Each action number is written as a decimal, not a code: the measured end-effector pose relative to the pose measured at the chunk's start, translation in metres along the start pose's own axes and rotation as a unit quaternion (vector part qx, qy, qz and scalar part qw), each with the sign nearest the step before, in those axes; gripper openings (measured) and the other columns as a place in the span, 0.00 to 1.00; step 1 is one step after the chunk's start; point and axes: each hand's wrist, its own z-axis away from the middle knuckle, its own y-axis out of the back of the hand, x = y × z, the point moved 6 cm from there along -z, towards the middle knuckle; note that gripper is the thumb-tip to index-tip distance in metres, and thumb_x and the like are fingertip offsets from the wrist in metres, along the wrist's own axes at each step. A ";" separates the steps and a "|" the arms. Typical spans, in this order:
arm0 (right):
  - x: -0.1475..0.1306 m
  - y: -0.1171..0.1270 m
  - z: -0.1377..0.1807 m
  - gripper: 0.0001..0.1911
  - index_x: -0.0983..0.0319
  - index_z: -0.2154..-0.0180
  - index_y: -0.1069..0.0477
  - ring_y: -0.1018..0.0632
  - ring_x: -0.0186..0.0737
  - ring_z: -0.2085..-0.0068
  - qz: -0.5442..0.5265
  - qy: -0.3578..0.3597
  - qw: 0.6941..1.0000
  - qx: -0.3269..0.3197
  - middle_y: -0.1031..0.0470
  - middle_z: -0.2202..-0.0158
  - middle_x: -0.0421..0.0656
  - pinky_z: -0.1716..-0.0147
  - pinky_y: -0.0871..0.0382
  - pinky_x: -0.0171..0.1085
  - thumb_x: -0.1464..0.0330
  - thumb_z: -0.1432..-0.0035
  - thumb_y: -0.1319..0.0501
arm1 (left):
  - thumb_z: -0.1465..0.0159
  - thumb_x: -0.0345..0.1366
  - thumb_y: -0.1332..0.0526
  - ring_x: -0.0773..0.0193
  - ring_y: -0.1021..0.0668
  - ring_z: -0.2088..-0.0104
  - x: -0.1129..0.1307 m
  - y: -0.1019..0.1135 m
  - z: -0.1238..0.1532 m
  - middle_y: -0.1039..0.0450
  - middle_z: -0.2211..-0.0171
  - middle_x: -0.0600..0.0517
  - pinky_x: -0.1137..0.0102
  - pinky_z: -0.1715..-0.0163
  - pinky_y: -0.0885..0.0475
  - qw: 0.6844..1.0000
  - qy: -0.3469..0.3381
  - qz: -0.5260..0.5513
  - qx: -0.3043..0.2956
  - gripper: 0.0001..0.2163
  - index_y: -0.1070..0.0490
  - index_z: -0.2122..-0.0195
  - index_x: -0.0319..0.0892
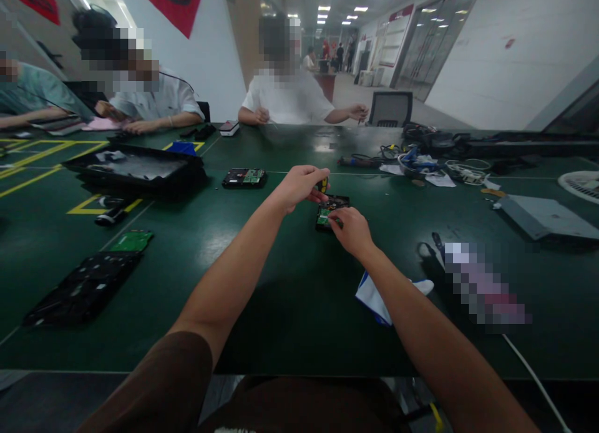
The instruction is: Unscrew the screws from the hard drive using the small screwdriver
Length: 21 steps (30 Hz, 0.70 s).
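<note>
In the middle of the green table lies a small black device with a bare green circuit board [322, 218], both hands close over it. My left hand [302, 186] is closed on a screwdriver [322, 184] with a black-and-yellow handle, held above the far side of the device; its tip is hidden. At the near right edge of the circuit board, my right hand [352, 230] has thumb and fingertips pinched together. Whatever may be between those fingers is too small to make out. A white and blue cloth [374, 296] lies under my right forearm.
Another opened device [244, 178] lies left of my hands, beyond it a black tray [135, 165]. A black casing with a green board [88, 283] rests at left. Cables [416, 161] and a grey metal box [545, 216] are at right. People sit across the table.
</note>
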 end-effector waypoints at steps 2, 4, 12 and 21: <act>-0.001 -0.002 -0.001 0.08 0.57 0.56 0.22 0.23 0.50 0.52 -0.002 0.005 1.000 -0.002 0.18 0.55 0.47 0.49 0.31 0.47 0.68 0.32 0.39 | 0.28 0.41 0.37 0.66 0.18 0.74 0.000 0.000 0.000 0.19 0.61 0.43 0.70 0.73 0.27 1.000 0.002 0.000 0.001 0.12 0.26 0.64 0.38; -0.001 -0.003 0.000 0.08 0.57 0.56 0.21 0.24 0.50 0.52 0.000 0.007 1.000 -0.007 0.18 0.54 0.47 0.50 0.31 0.47 0.67 0.32 0.40 | 0.28 0.42 0.37 0.66 0.18 0.74 0.000 0.001 0.000 0.19 0.61 0.43 0.70 0.73 0.26 1.000 0.003 -0.002 0.001 0.12 0.26 0.64 0.38; 0.010 0.010 0.007 0.10 0.60 0.56 0.21 0.24 0.53 0.55 0.006 0.007 0.998 0.057 0.18 0.56 0.49 0.52 0.31 0.50 0.68 0.31 0.42 | 0.28 0.44 0.38 0.69 0.18 0.73 -0.002 -0.001 0.000 0.19 0.62 0.46 0.74 0.74 0.27 1.000 0.008 -0.012 -0.004 0.12 0.27 0.63 0.39; 0.012 0.014 0.014 0.11 0.60 0.53 0.22 0.24 0.55 0.52 -0.016 0.020 0.994 0.105 0.21 0.53 0.52 0.50 0.29 0.52 0.69 0.33 0.42 | 0.27 0.43 0.39 0.68 0.17 0.73 -0.001 -0.004 -0.001 0.19 0.61 0.46 0.74 0.73 0.25 1.000 -0.012 -0.003 -0.011 0.12 0.28 0.62 0.38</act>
